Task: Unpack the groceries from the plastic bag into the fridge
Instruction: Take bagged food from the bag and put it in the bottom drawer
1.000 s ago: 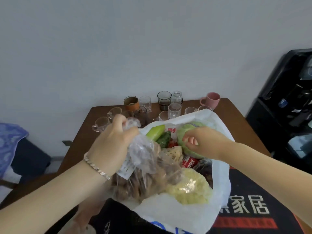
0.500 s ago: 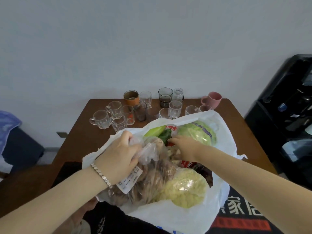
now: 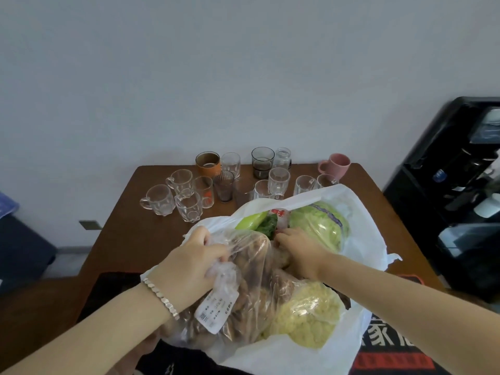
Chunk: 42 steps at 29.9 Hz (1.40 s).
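Observation:
A white plastic bag [image 3: 362, 239] lies open on the brown table [image 3: 119, 239]. Inside are a clear bag of brown mushrooms [image 3: 243, 301] with a white label, a wrapped yellow cauliflower [image 3: 305, 318], a wrapped green cabbage [image 3: 322, 226], a light green pepper [image 3: 250, 220] and dark greens [image 3: 267, 226]. My left hand [image 3: 189, 266] grips the bunched top of the mushroom bag. My right hand [image 3: 297, 253] reaches into the bag beside the cabbage, its fingertips hidden among the groceries. No fridge is in view.
Several clear glass mugs and tumblers [image 3: 189, 193] crowd the far half of the table, with a pink mug [image 3: 336, 165] at the back right. A black water dispenser [image 3: 460, 198] stands at the right. A black mat with red print [image 3: 392, 355] lies under the bag.
My left hand has come down with the mushroom bag, which now rests lower in the white bag. My right hand left the cabbage and moved left and down among the groceries.

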Motion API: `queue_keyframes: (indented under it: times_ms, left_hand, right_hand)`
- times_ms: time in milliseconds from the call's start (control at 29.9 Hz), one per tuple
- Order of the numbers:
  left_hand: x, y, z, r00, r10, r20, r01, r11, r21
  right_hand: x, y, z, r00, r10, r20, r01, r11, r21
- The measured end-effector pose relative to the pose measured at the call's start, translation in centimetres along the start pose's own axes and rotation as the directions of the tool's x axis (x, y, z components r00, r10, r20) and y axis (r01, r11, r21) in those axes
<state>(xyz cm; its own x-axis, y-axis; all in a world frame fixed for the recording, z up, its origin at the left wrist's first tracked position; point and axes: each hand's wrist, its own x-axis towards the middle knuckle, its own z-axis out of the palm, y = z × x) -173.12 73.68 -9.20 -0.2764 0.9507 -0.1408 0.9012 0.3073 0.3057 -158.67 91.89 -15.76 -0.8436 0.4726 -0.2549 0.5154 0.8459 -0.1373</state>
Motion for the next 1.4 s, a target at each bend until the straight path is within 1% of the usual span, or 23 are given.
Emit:
queue_keyframes:
  times_ms: [100,200,301,434,501,601,702,802,869,935,1002,1069,1136,1203,1303,1403]
  left_hand:
    - [0.2,-0.3,-0.9,0.997,0.07,-0.017,-0.071,0.992,-0.107]
    - [1.0,0.3,-2.8,0.98,0.18,-0.082,-0.192,0.964,-0.185]
    - [1.7,1.9,-4.5,0.948,0.293,-0.126,-0.312,0.931,-0.188]
    - [1.5,5.6,-6.5,0.896,0.406,-0.177,-0.438,0.871,-0.221]
    - [0.9,8.6,-7.7,0.85,0.477,-0.224,-0.523,0.815,-0.247]
    - [-0.5,14.5,-9.0,0.755,0.596,-0.275,-0.654,0.714,-0.249]
    - [-3.0,21.5,-9.0,0.621,0.721,-0.309,-0.784,0.579,-0.224]
    - [-6.6,28.8,-7.3,0.481,0.811,-0.333,-0.876,0.428,-0.221]
    - [-9.5,34.1,-5.1,0.384,0.869,-0.311,-0.916,0.317,-0.246]
    - [-12.9,39.5,-2.1,0.298,0.916,-0.267,-0.935,0.224,-0.276]
    - [-16.5,45.2,1.7,0.247,0.949,-0.196,-0.928,0.174,-0.328]
    - [-20.8,50.9,5.8,0.211,0.972,-0.106,-0.908,0.154,-0.39]
    - [-26.0,56.3,10.1,0.169,0.985,-0.018,-0.9,0.147,-0.409]
    - [-31.9,61.1,13.9,0.132,0.991,0.038,-0.887,0.135,-0.442]
    - [-41.0,67.3,18.7,0.095,0.989,0.113,-0.866,0.138,-0.481]
    - [-49.5,73.3,23.0,0.022,0.979,0.204,-0.815,0.135,-0.563]
  right_hand:
    - [-2.4,0.3,-1.9,0.977,0.183,-0.113,-0.165,0.975,0.152]
    - [-5.8,0.7,-4.1,0.904,0.368,-0.218,-0.308,0.914,0.264]
    - [-10.2,0.6,-6.3,0.799,0.511,-0.316,-0.382,0.838,0.389]
    - [-17.6,0.1,-8.7,0.617,0.67,-0.413,-0.483,0.737,0.473]
    - [-22.0,-0.3,-9.3,0.527,0.731,-0.433,-0.511,0.68,0.526]
    - [-29.2,-0.9,-9.2,0.409,0.788,-0.46,-0.555,0.615,0.561]
    - [-36.7,-2.1,-8.1,0.258,0.851,-0.458,-0.601,0.513,0.613]
    - [-45.1,-3.4,-5.8,0.096,0.912,-0.398,-0.604,0.371,0.705]
    - [-51.8,-4.3,-3.7,-0.009,0.93,-0.367,-0.621,0.283,0.731]
    - [-58.9,-5.6,-1.2,-0.13,0.933,-0.336,-0.648,0.176,0.741]
    - [-66.3,-7.4,1.4,-0.243,0.921,-0.303,-0.65,0.077,0.756]
    - [-73.4,-9.4,4.1,-0.327,0.905,-0.273,-0.653,-0.008,0.757]
    - [-80.1,-11.6,6.9,-0.393,0.891,-0.228,-0.657,-0.099,0.747]
    - [-86.5,-14.1,9.3,-0.457,0.868,-0.195,-0.654,-0.179,0.735]
    - [-94.8,-17.9,12.2,-0.572,0.807,-0.149,-0.617,-0.303,0.726]
    - [-101.9,-21.5,14.6,-0.708,0.7,-0.092,-0.536,-0.448,0.715]
